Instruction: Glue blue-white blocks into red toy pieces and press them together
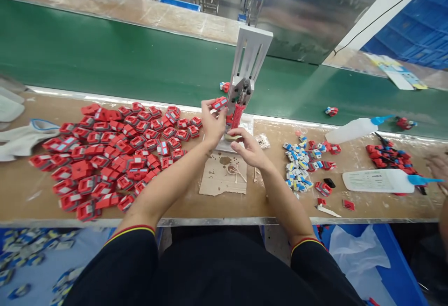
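Observation:
My left hand (pixel 213 126) is closed on a red toy car body (pixel 219 103) with pale window panels, raised just left of the toggle press (pixel 244 88). My right hand (pixel 250 149) is at the foot of this press, below its red handle (pixel 238 115). Its thumb and curled index finger come together around something small at the base, which I cannot make out. A worn piece of cardboard (pixel 206 182) lies in front of the press, with a small round dish (pixel 231 169) and cotton swabs (pixel 241 175) on it.
Many red car bodies (pixel 115 147) cover the bench on the left. To the right lie white-and-blue parts (pixel 297 166) and two bottles with blue nozzles (pixel 378 181) (pixel 353 130). A green conveyor belt (pixel 122 39) runs behind. Another person's hand (pixel 437 166) shows at far right.

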Motion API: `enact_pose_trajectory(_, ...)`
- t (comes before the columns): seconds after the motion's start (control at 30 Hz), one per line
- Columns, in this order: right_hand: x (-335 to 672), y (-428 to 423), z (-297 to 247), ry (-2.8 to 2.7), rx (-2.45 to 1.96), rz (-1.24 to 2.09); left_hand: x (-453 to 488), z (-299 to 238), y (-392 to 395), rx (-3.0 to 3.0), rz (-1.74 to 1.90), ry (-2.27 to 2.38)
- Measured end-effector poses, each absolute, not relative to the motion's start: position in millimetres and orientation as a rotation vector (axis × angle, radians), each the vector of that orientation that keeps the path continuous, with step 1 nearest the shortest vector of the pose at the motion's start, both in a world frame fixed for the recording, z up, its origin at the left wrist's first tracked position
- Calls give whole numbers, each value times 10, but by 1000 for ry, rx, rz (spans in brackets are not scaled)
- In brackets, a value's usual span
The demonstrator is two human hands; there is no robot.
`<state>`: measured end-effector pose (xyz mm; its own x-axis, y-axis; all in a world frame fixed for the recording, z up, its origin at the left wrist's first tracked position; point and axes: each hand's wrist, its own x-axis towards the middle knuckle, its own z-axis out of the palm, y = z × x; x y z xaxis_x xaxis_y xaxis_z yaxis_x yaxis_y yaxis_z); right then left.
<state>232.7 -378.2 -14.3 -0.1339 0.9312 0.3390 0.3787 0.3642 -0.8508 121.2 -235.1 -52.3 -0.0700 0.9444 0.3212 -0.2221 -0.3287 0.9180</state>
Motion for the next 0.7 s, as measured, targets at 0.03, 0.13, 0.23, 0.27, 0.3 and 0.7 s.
enact_pose_trajectory(0.03,2316,-3825,-96,-1701,-1129,744,1297,-563,-2369,1240,1609,890)
enact_pose_trajectory(0.13,2298,-3990,150,-1726,-957,694,1404,-651,-2444,1212,1667,912)
enact_pose_trajectory(0.23,2283,-3981,541,-1738,-825,658,1378,-702,-2476,1225,1667,940)
enact_pose_trajectory(0.27,2281,-3914,699,-1727,-811,642,1363,-712,-2474,1232,1669,947)
enact_pose_trajectory(0.3,2284,-3817,868,-1704,-814,623,1351,-721,-2465,1235,1676,954)
enact_pose_trajectory(0.7,2790,-3177,933,-1486,-1215,130,1381,-703,-2423,1254,1738,1032)
